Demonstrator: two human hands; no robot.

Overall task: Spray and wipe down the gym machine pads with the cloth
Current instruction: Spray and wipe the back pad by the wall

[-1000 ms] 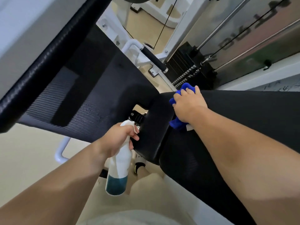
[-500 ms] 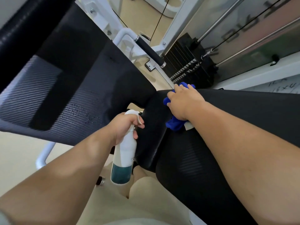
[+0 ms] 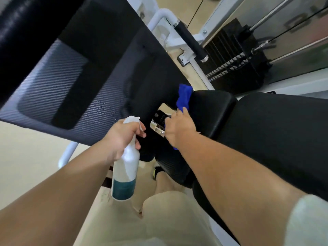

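My left hand (image 3: 122,137) grips a white spray bottle (image 3: 126,167) by its neck; teal liquid fills its bottom quarter, and the nozzle points toward the large black back pad (image 3: 74,82), which carries fine droplets near its lower edge. My right hand (image 3: 179,128) holds a blue cloth (image 3: 183,98) at the left end of the black seat pad (image 3: 266,125), by the gap between the two pads. Part of the cloth sticks up above my fingers; another bit shows below my wrist.
A black weight stack (image 3: 234,55) with cables stands at the back right. A white frame tube with a black grip handle (image 3: 191,41) crosses behind the pads. A metal bracket (image 3: 158,126) sits in the gap. My knee and shoe (image 3: 158,172) are below on the beige floor.
My right hand slid the cloth leftward off the top of the seat pad to its front end beside the gap. The left hand and the bottle stayed close to the back pad.
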